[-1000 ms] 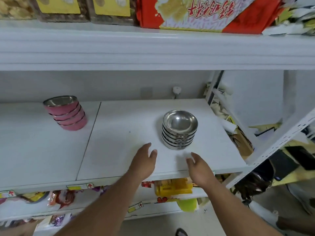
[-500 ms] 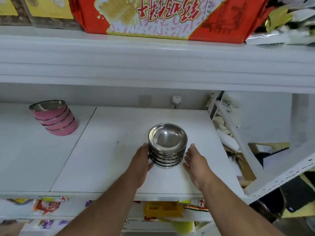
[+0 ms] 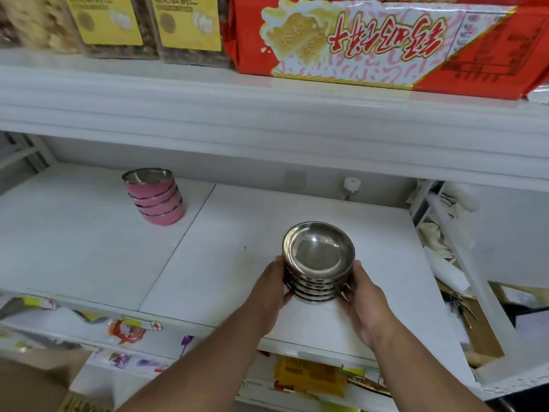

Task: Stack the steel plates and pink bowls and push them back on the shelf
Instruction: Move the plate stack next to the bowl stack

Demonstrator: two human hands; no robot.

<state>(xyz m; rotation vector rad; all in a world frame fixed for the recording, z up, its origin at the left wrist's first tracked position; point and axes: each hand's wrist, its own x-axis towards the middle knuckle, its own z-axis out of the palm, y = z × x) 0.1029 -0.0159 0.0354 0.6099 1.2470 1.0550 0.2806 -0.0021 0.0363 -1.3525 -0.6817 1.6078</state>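
A stack of several shiny steel plates (image 3: pixel 318 254) stands on the white shelf (image 3: pixel 231 263), right of its middle and toward the front. My left hand (image 3: pixel 269 288) presses against the stack's left side and my right hand (image 3: pixel 364 301) against its right side, so both clasp it between them. A stack of several pink bowls (image 3: pixel 156 197) with steel insides stands apart at the back left of the same shelf, untouched.
The upper shelf (image 3: pixel 267 114) overhangs close above, carrying a red biscuit packet (image 3: pixel 386 40) and yellow-labelled boxes (image 3: pixel 190 22). A small white knob (image 3: pixel 352 184) sits at the back wall. Papers and a shelf frame (image 3: pixel 445 233) crowd the right side. Packaged goods (image 3: pixel 309 376) lie below.
Both hands came forward from the shelf's front edge and closed on the two sides of the steel plate stack. The camera view swung right and tilted.
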